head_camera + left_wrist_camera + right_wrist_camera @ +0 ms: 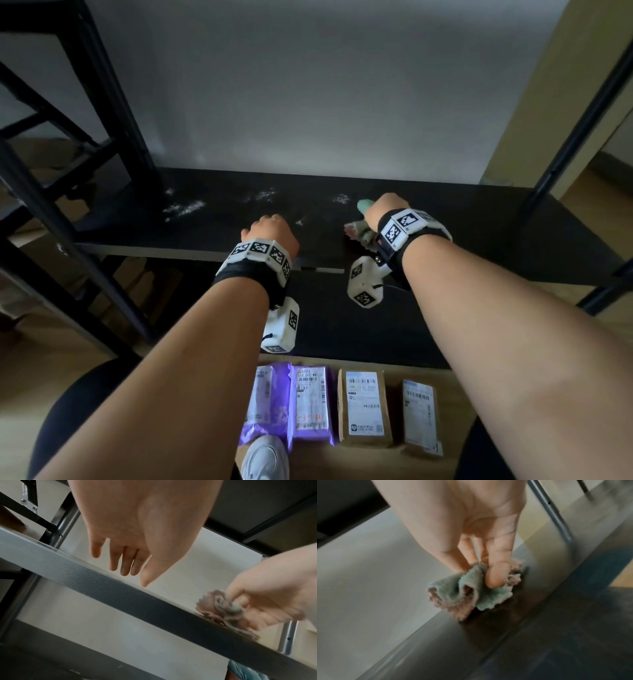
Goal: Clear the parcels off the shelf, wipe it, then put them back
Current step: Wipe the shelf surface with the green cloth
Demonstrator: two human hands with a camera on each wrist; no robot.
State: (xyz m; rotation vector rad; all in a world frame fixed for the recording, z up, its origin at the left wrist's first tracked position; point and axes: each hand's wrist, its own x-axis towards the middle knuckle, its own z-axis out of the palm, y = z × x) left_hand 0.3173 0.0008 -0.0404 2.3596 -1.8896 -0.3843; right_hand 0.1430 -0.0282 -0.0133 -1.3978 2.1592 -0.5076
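The black shelf board [462, 219] lies bare, with several white dust patches [185, 208] along its back left half. My right hand [383, 209] grips a bunched green and pink cloth [471, 589] and holds it against the shelf [505, 635] near the middle. The cloth [359, 231] pokes out beside that hand in the head view. My left hand [270, 233] hovers over the shelf's front edge [120, 592] with straight, relaxed fingers [125, 563] and holds nothing. Several parcels stand in a row on the floor below: two purple bags [308, 404] and two brown boxes [364, 407].
A lower black shelf [342, 318] runs under my wrists. Black frame posts stand at the left [113, 102] and right [579, 126]. A white wall [308, 85] closes the back. A white shoe [265, 459] and a dark chair [68, 411] are near the parcels.
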